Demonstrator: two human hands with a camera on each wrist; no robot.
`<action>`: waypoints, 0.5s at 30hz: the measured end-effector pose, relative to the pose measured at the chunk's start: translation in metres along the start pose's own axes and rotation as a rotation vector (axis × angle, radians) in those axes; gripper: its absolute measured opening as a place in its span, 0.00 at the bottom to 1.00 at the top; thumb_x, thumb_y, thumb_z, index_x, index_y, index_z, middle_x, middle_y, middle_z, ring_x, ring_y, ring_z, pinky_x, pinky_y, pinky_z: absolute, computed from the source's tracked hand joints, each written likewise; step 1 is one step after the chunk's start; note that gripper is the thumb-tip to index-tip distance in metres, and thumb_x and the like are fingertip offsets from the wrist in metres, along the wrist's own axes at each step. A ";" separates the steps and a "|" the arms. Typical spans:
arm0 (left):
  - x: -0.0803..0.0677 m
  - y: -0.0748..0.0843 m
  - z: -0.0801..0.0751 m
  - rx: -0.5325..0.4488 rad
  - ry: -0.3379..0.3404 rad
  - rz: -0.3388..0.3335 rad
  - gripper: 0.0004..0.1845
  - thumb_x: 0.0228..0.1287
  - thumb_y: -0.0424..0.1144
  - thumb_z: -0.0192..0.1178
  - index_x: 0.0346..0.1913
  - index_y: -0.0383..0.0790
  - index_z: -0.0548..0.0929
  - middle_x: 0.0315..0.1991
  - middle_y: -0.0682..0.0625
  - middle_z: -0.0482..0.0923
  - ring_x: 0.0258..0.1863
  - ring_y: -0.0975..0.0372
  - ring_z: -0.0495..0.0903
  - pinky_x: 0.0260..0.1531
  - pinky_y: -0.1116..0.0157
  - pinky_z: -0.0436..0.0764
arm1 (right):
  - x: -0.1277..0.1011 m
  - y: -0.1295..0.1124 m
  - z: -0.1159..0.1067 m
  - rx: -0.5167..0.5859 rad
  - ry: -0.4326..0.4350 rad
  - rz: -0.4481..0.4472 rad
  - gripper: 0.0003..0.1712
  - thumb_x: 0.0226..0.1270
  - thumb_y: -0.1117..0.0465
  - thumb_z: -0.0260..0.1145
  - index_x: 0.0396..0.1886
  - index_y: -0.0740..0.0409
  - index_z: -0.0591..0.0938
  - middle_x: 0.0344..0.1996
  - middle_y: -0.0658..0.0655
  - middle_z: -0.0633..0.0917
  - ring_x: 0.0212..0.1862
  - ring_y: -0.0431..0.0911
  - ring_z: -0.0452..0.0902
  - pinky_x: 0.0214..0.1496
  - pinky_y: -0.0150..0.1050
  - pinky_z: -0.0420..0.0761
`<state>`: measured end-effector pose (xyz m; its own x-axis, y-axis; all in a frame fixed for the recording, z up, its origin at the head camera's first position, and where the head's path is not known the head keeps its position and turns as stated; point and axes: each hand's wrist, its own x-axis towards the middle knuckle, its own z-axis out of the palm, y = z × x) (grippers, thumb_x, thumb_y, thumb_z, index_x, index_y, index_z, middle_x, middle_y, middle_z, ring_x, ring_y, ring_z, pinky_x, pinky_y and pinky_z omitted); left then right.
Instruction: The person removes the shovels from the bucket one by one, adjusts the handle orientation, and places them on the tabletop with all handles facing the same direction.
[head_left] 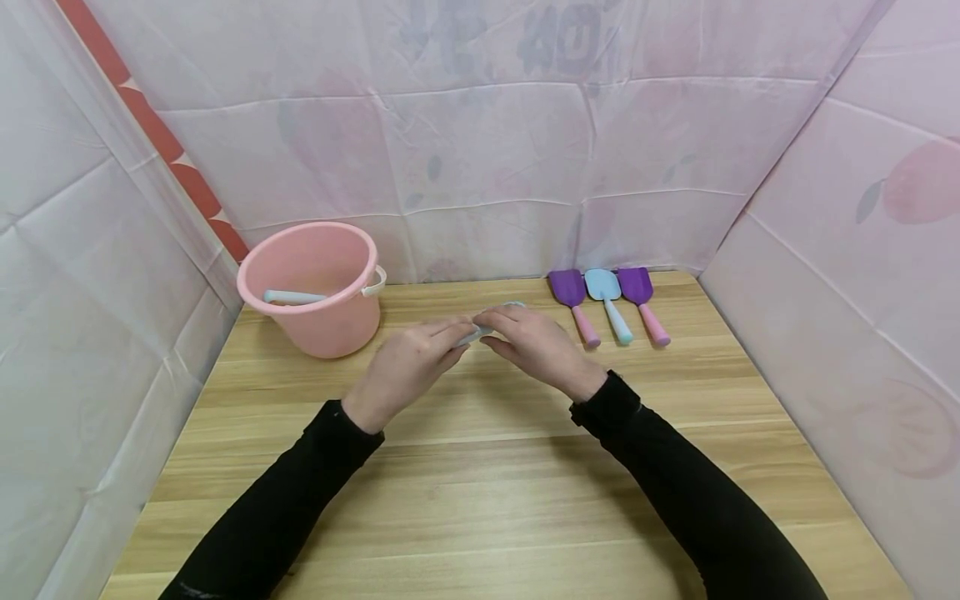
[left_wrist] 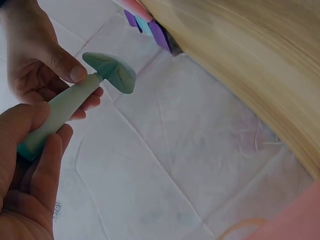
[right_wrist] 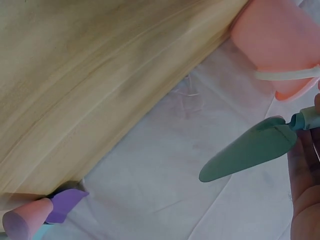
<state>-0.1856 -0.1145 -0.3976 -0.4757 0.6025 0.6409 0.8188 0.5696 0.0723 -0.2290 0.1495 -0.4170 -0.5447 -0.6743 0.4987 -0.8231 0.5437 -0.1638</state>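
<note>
A toy trowel (left_wrist: 75, 102) with a pale blue-green handle and a narrow, curved blade (right_wrist: 250, 150) is held between both hands above the table. My left hand (head_left: 412, 362) grips the handle near its darker end, thumb on one side and fingers on the other. Near the neck, my right hand (head_left: 536, 346) pinches the handle, its thumb lying along it in the left wrist view. From the head view the fingers hide most of the trowel.
A pink bucket (head_left: 337, 327) with a white handle stands back left, a light-blue handle (head_left: 294, 297) inside it. Back right lie two purple shovels (head_left: 567, 288) with pink handles, a light-blue shovel (head_left: 603, 285) between them. Printed cloth (head_left: 480, 150) surrounds the wooden table (head_left: 480, 500).
</note>
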 end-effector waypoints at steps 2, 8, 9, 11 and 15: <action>0.000 0.001 0.001 -0.001 -0.001 0.001 0.17 0.77 0.32 0.80 0.64 0.35 0.93 0.58 0.42 0.98 0.57 0.54 0.99 0.54 0.61 0.98 | 0.000 0.000 0.002 0.000 0.007 0.001 0.17 0.80 0.66 0.81 0.64 0.60 0.91 0.56 0.58 0.97 0.60 0.53 0.95 0.67 0.50 0.96; 0.000 0.002 0.004 -0.010 -0.008 -0.005 0.17 0.77 0.31 0.79 0.64 0.35 0.94 0.58 0.42 0.98 0.56 0.53 0.99 0.54 0.61 0.98 | -0.001 0.002 0.004 -0.016 0.010 -0.024 0.16 0.79 0.68 0.81 0.62 0.60 0.90 0.53 0.57 0.96 0.57 0.52 0.95 0.60 0.46 0.96; 0.001 0.002 0.004 -0.011 -0.010 -0.008 0.17 0.77 0.31 0.80 0.65 0.35 0.94 0.58 0.42 0.98 0.56 0.53 0.99 0.54 0.61 0.98 | -0.001 0.003 0.004 -0.022 0.011 -0.031 0.16 0.79 0.68 0.81 0.62 0.60 0.90 0.53 0.57 0.96 0.56 0.52 0.95 0.59 0.46 0.96; 0.001 0.002 0.005 -0.008 -0.015 -0.016 0.18 0.76 0.32 0.80 0.65 0.35 0.94 0.58 0.42 0.98 0.56 0.53 0.99 0.53 0.60 0.98 | -0.001 0.004 0.005 -0.030 0.012 -0.041 0.17 0.78 0.69 0.81 0.62 0.60 0.89 0.53 0.57 0.96 0.55 0.52 0.95 0.58 0.46 0.97; 0.000 0.002 0.005 -0.001 -0.032 -0.036 0.19 0.77 0.32 0.80 0.67 0.35 0.93 0.60 0.42 0.97 0.57 0.53 0.99 0.54 0.60 0.98 | -0.003 0.008 0.007 -0.049 0.019 -0.051 0.18 0.77 0.70 0.81 0.62 0.61 0.88 0.53 0.58 0.95 0.55 0.53 0.95 0.56 0.46 0.97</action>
<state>-0.1861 -0.1106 -0.4011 -0.5149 0.5989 0.6133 0.8013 0.5905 0.0960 -0.2358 0.1520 -0.4260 -0.4986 -0.6926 0.5213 -0.8407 0.5330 -0.0958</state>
